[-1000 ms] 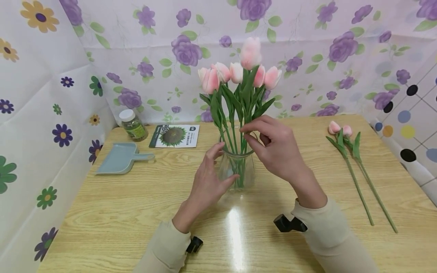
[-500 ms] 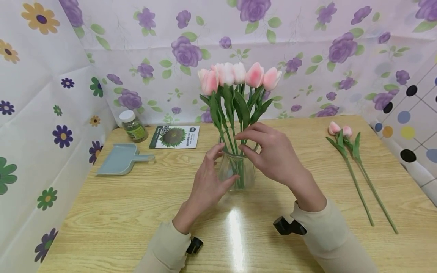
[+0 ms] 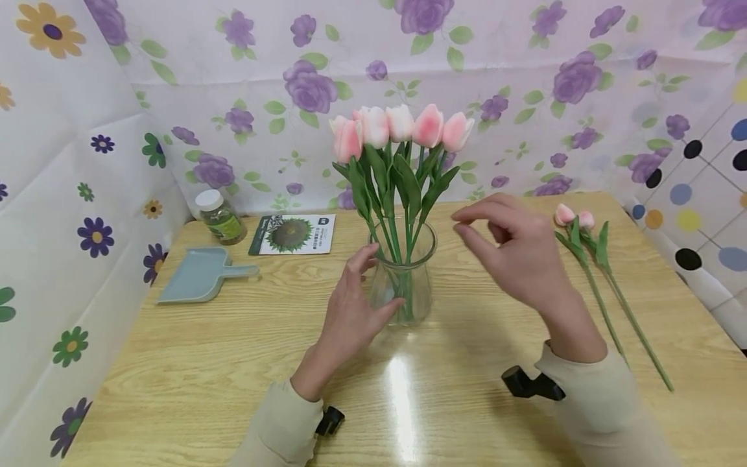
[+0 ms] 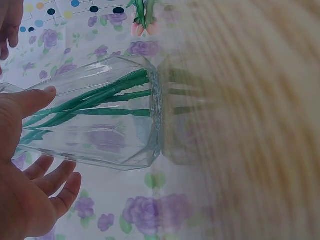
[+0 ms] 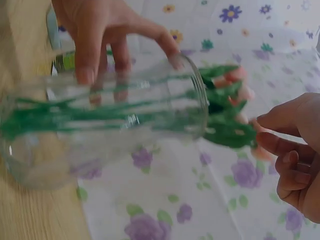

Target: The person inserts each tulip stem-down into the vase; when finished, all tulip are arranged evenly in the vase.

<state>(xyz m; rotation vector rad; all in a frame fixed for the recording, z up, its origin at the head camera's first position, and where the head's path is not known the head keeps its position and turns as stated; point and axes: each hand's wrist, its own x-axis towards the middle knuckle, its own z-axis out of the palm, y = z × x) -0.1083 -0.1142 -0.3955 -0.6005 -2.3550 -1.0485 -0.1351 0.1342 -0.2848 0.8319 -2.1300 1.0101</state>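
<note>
Several pink-and-white tulips [image 3: 428, 126] stand in a clear glass vase [image 3: 423, 285] in the head view, their green stems crossing inside the glass. My left hand [image 3: 353, 301] holds the vase from its left side, thumb across the near face and fingers round the far side. The left wrist view shows this thumb and the fingers [image 4: 65, 197] on either side of the glass. To the right of the vase, my right hand [image 3: 513, 246] is in the air with nothing in it. Its thumb and index finger are bent towards each other with a gap between them.
Two more tulips [image 3: 607, 275] lie on the wooden table [image 3: 233, 363] at the right. At the back left are a white-capped jar [image 3: 220, 217], a seed packet with a sunflower picture [image 3: 294, 235] and a light blue dustpan [image 3: 198, 275]. Flowered sheeting [image 3: 233, 65] borders the table.
The tall tulip in my right hand has sunk into the vase, level with the others. My right hand has let go and moved right. The left hand has stayed on the vase.
</note>
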